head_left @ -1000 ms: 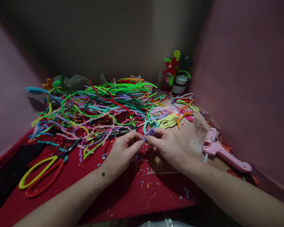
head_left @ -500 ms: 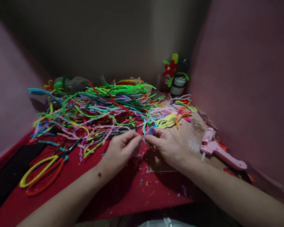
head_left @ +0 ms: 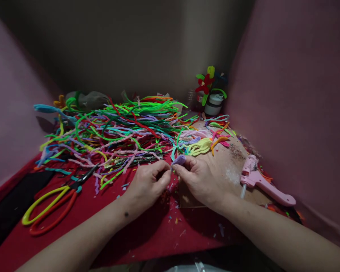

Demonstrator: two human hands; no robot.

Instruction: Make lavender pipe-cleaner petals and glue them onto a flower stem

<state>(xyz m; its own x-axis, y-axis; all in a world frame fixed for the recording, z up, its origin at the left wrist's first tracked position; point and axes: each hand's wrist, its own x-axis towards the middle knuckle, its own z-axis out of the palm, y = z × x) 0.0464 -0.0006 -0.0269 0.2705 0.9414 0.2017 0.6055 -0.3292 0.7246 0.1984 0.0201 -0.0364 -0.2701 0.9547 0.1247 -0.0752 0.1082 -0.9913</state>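
Observation:
A folded piece of purple pipe cleaner (head_left: 179, 160) shows between my hands at the middle of the table. My right hand (head_left: 200, 179) pinches it between thumb and fingers. From the other side, my left hand (head_left: 151, 181) is closed in a pinch at the lower end of the same piece, its fingertips almost touching those of the right. The spot where the fingertips meet is partly hidden. Just beyond the hands lies a bundle of pale yellow pipe cleaner loops (head_left: 200, 146).
A large heap of coloured pipe cleaners (head_left: 121, 128) covers the back left. Scissors (head_left: 59, 204) with yellow and red handles lie at left, near a black strip (head_left: 19, 200). At right a pink glue gun (head_left: 260, 181) rests on a board (head_left: 223, 166). Pipe cleaner flowers (head_left: 205, 84) stand behind.
Both hands stay together around the purple pipe cleaner. My left fingers have shifted slightly, and the purple folded part now sticks out more plainly between the hands.

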